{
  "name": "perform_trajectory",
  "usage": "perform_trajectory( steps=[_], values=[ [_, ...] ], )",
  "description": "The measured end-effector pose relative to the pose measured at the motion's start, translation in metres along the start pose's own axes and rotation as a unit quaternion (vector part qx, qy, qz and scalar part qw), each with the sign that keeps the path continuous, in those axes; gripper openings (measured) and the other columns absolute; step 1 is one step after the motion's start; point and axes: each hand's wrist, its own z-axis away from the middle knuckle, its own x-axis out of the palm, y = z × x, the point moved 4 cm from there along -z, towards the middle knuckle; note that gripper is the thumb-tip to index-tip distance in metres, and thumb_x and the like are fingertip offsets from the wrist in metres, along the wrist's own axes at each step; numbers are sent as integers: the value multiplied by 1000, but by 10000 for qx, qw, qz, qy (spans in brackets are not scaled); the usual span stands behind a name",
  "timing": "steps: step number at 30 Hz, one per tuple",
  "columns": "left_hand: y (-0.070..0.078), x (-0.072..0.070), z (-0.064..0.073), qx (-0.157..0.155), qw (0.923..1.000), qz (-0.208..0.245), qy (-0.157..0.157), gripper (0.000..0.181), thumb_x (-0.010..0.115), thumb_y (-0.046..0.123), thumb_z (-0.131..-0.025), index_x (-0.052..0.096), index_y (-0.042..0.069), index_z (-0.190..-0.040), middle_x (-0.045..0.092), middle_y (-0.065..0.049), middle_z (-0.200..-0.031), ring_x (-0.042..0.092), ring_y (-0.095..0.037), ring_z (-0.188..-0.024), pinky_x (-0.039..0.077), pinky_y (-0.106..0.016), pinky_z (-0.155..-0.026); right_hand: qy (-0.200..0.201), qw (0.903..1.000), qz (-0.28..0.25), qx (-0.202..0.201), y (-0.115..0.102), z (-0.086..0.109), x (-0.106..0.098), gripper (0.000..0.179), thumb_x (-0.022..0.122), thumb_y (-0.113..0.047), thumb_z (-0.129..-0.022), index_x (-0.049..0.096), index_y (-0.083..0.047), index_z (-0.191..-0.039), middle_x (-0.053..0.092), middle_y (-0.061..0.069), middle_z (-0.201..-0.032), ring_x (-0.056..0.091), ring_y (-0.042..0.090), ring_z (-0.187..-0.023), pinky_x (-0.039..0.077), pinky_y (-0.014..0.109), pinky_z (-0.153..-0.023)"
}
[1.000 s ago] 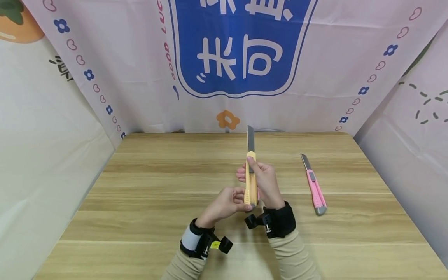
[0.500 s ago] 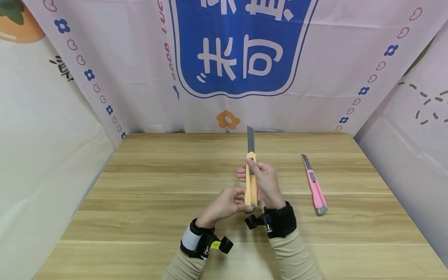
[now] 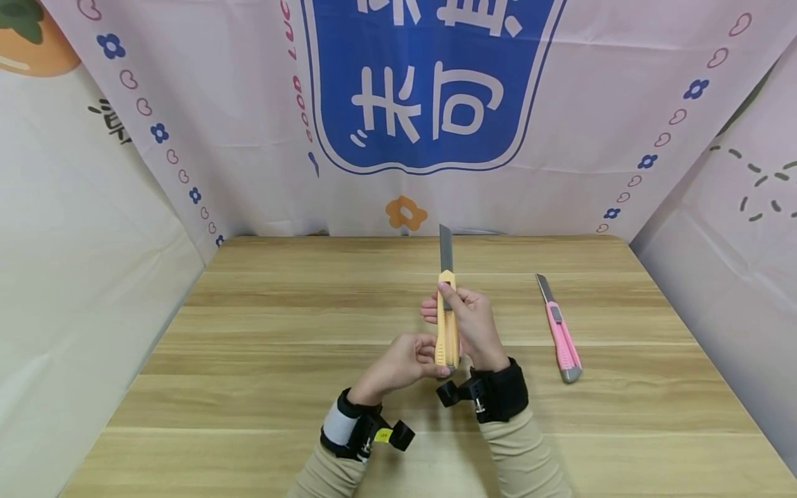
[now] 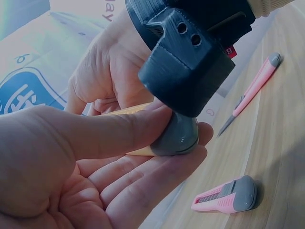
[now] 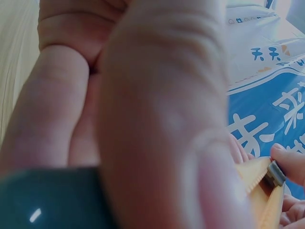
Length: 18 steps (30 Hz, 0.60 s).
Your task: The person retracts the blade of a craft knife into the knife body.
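A yellow utility knife stands tilted up between both hands, its long grey blade extended at the top. My right hand holds the upper body; its thumb presses the slider, as the right wrist view also shows. Lower down, my left hand pinches the grey end cap between thumb and fingers. Beneath the hands lies a pink utility knife, mostly hidden in the head view. Another pink utility knife lies to the right of my right hand, its blade partly out.
Everything is over a wood-grain table. A white cloth backdrop with a blue printed panel hangs behind the far edge. Black wrist camera mounts sit on both forearms and reach close to the left hand.
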Motion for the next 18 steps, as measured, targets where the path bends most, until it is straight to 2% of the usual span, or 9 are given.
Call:
perform_trajectory(
  steps=[3, 10, 13, 18],
  values=[
    [0, 0, 0, -9, 10000, 0, -9, 29, 69, 1, -85, 62, -10, -111, 71, -28, -105, 73, -21, -91, 59, -19, -74, -12, 10000, -34, 18, 0, 0, 0, 47, 57, -31, -97, 56, 15, -108, 75, -3, -75, 74, 12, -74, 63, 32, -76],
    [1, -2, 1, 33, 10000, -48, -26, 29, 68, 1, -86, 61, -9, -112, 71, -27, -105, 73, -22, -92, 59, -19, -75, -3, 9999, -141, 93, -1, 1, 2, 28, 60, -29, -96, 65, -1, -96, 75, -2, -77, 74, 13, -76, 62, 32, -78],
    [1, -3, 2, -6, 10000, -22, -8, 30, 68, 1, -86, 62, -8, -114, 71, -27, -106, 73, -21, -92, 59, -19, -75, 83, 9996, -190, 166, -1, 1, 2, 30, 60, -29, -96, 65, 1, -99, 75, -2, -76, 74, 13, -76, 62, 32, -78],
    [2, -3, 3, -69, 10000, 25, 46, 31, 68, 1, -86, 62, -7, -115, 71, -26, -106, 72, -19, -91, 58, -17, -74, 199, 9992, -216, 287, 0, 0, 2, 45, 56, -35, -97, 61, 8, -109, 75, -1, -77, 74, 13, -76, 62, 32, -78]
  ],
)
